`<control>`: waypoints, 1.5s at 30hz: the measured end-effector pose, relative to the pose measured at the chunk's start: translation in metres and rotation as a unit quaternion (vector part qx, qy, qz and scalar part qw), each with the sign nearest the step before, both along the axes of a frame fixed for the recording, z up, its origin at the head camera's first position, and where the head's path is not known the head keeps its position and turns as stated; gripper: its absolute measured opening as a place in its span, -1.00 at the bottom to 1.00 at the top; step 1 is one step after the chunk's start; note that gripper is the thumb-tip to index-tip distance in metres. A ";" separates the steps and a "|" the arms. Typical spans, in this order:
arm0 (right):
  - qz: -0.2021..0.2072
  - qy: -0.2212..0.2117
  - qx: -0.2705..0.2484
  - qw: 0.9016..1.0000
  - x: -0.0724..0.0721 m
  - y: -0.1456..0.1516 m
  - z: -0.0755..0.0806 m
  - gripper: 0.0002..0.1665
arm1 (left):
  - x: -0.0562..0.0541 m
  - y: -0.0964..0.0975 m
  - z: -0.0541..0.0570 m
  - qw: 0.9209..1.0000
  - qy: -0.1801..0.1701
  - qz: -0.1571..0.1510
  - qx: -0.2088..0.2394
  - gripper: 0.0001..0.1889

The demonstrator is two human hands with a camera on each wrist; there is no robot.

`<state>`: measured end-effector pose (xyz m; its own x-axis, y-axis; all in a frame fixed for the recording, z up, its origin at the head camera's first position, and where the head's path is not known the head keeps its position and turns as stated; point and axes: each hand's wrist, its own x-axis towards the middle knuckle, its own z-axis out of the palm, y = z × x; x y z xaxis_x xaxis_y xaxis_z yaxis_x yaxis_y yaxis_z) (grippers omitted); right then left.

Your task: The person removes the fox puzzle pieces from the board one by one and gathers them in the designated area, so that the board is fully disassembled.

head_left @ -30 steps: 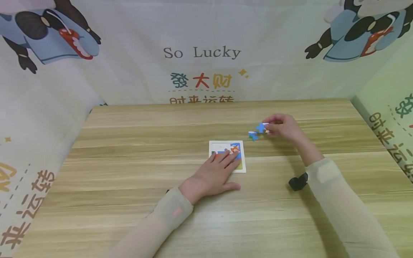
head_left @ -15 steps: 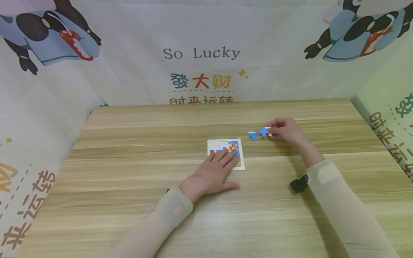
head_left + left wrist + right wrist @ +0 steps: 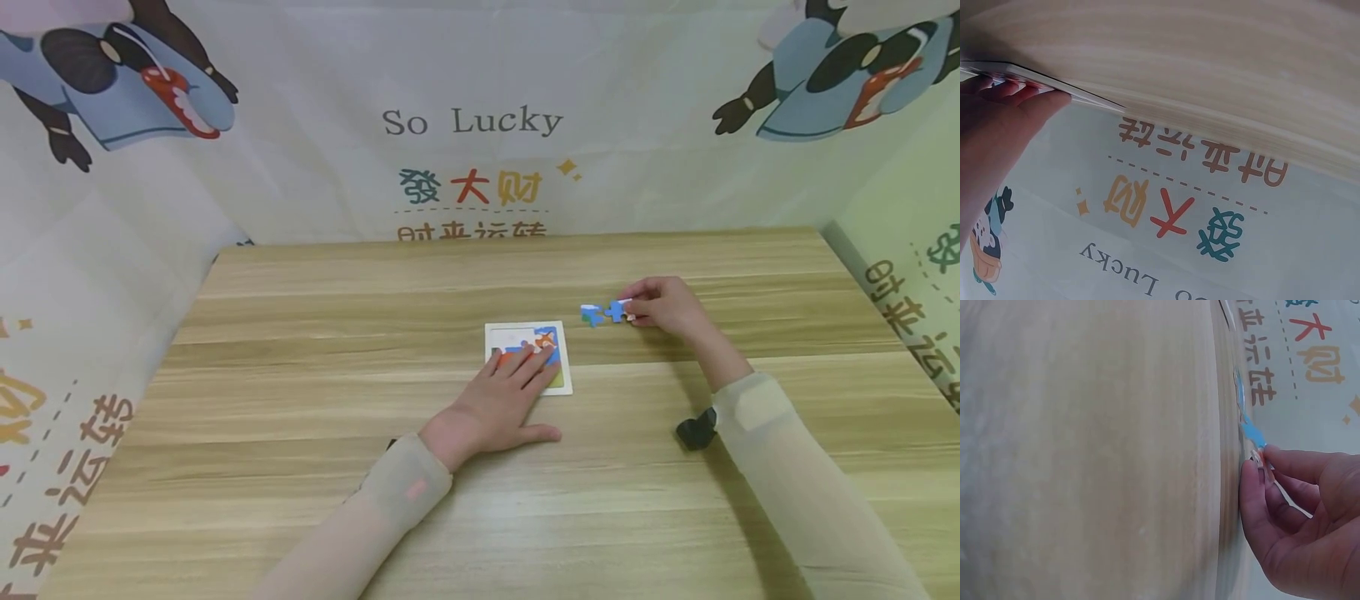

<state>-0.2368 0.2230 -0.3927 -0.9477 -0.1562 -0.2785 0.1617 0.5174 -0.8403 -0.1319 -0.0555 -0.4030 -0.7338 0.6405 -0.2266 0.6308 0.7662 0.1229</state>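
In the head view, my left hand (image 3: 487,412) lies with straight, spread fingers over the lower part of a white-framed jigsaw puzzle board (image 3: 512,337). A fox picture shows at its right side, and the upper left is bare white. Right of the board, my right hand (image 3: 670,307) pinches a blue puzzle piece (image 3: 617,312) with orange and white on it, thumb against fingers. A second puzzle piece (image 3: 591,315), blue, white and green, lies just left of the held one. The right wrist view shows the pinched piece (image 3: 1252,433) close to the tabletop, in line with the loose one (image 3: 1239,390).
The wood-grain table (image 3: 300,333) spreads around both hands. A printed cloth backdrop (image 3: 300,125) rises behind its far edge and along the sides. A small black device (image 3: 696,430) sits at the right sleeve's cuff.
My right hand has come down and slightly right with its piece, bringing it level with the loose piece. The board has slid slightly away under my left hand, which stays nearly in place.
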 end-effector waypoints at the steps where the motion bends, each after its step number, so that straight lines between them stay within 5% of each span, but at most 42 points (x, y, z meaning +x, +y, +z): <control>1: 0.001 0.002 0.007 1.000 0.001 0.000 0.001 -0.62 | 0.000 0.000 0.000 1.000 0.000 0.000 0.000 -0.05; 27: 0.001 0.037 0.087 0.996 0.007 0.006 0.009 -0.62 | 0.001 0.001 0.000 1.000 -0.006 0.000 -0.005 -0.06; 36: -0.006 0.084 0.133 0.988 0.009 0.004 0.012 -0.61 | 0.001 0.001 0.000 1.000 -0.004 0.001 -0.005 -0.06; 45: -0.020 0.130 0.112 0.985 0.010 -0.012 0.015 -0.64 | 0.002 0.001 0.001 1.000 -0.001 0.001 -0.004 -0.04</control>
<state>-0.2264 0.2112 -0.3773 -0.9956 -0.0797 -0.0491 -0.0197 0.6916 -0.7220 -0.1303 -0.0545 -0.4022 -0.7341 0.6375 -0.2340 0.6293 0.7681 0.1181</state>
